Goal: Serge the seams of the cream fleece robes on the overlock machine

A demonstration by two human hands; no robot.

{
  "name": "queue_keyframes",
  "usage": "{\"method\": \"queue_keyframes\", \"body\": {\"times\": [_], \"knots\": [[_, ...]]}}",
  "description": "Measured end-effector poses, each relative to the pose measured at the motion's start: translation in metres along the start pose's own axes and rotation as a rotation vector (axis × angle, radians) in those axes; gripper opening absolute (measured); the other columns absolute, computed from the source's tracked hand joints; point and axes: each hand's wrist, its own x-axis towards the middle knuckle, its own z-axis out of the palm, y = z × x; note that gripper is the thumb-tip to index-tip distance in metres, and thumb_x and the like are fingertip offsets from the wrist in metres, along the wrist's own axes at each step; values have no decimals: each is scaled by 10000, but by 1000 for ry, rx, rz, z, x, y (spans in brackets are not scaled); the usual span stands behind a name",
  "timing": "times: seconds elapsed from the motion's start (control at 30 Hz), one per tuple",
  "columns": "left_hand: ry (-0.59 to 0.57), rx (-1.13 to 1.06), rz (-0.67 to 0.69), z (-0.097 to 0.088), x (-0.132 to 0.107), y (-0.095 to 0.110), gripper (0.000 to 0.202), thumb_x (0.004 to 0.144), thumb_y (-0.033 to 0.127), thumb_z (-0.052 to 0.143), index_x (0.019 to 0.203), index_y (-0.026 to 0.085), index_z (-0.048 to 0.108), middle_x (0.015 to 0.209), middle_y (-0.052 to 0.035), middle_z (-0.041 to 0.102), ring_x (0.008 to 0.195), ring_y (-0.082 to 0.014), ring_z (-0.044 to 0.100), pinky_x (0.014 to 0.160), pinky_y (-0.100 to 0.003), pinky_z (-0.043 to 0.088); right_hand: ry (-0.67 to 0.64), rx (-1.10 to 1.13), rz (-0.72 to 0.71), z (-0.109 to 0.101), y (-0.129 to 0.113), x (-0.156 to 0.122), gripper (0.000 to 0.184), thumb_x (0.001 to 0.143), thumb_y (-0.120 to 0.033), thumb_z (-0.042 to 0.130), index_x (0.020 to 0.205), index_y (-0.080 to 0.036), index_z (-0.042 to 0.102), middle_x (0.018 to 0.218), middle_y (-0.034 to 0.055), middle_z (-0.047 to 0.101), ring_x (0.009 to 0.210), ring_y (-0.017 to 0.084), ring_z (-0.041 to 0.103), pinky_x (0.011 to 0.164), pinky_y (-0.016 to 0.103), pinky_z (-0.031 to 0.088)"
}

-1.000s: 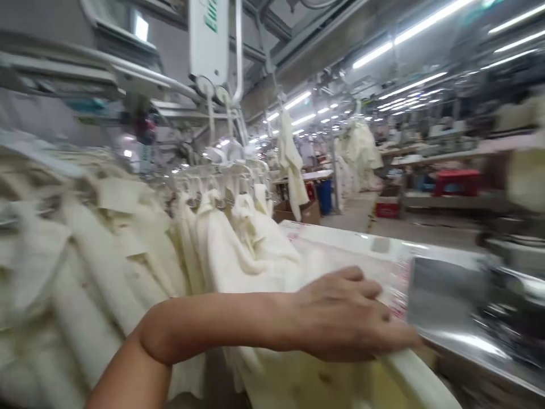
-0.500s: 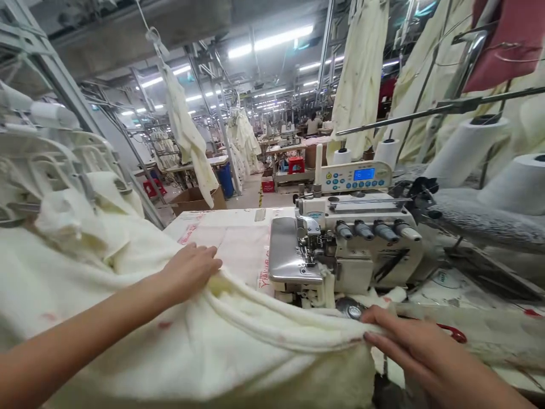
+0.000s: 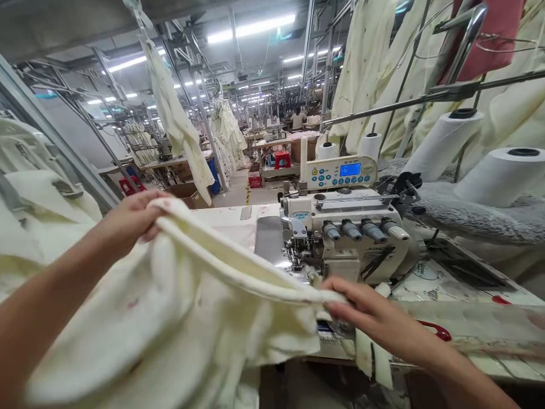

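Note:
A pale cream piece of fabric with small reddish marks hangs stretched between my two hands. My left hand is closed on one end of its folded edge, raised at the left. The other end is pinched between thumb and fingers of my right hand, lower down and in front of the overlock sewing machine. Between the hands the two layers part slightly along the edge. The fabric covers part of the machine's table and the front of its metal plate.
Large white thread cones stand at the right, near grey fluffy material. Red-handled scissors lie right of my right hand. Cream garments hang at the left and behind the machine. More cream fabric hangs on a rack at the far left.
My left hand has lifted the fabric up and to the left, pulling its edge taut. My right hand has shifted left and slightly up, still gripping its end. The view has turned slightly right.

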Motion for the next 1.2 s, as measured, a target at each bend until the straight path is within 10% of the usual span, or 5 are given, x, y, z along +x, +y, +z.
{"method": "queue_keyframes", "body": {"times": [0.13,0.23,0.33,0.53,1.2], "knots": [[126,143,231,49,-19,57,442,830,208,483,1263,163,408,1326,-120,462,1183,-280,467,996,-473,333,216,-58,44,18,-2,31,245,882,-369,441,823,-193,600,736,-10,607,654,143,527,564,226,361],[-60,50,540,113,-68,91,232,898,220,408,1101,191,515,1173,-87,571,1114,-227,492,993,-419,338,307,-90,75,24,3,38,206,866,-361,462,882,-201,591,749,-16,623,648,142,531,575,231,359],[-193,-46,516,150,-95,102,146,900,264,421,936,195,544,968,-42,617,946,-214,526,859,-388,400,348,-68,96,25,8,34,205,871,-377,449,910,-214,566,740,-28,618,613,132,512,554,223,350],[-293,-29,493,157,-73,101,100,880,200,432,841,189,523,856,-17,617,815,-194,533,745,-351,392,434,-213,231,22,9,40,218,804,-364,511,657,-205,534,538,-41,543,521,127,481,501,221,291],[-207,74,457,172,-71,104,120,869,165,398,803,190,495,789,-20,578,771,-195,516,710,-335,380,711,-527,42,48,22,47,169,917,-289,415,829,-203,531,735,9,680,624,168,641,548,240,356]]}}
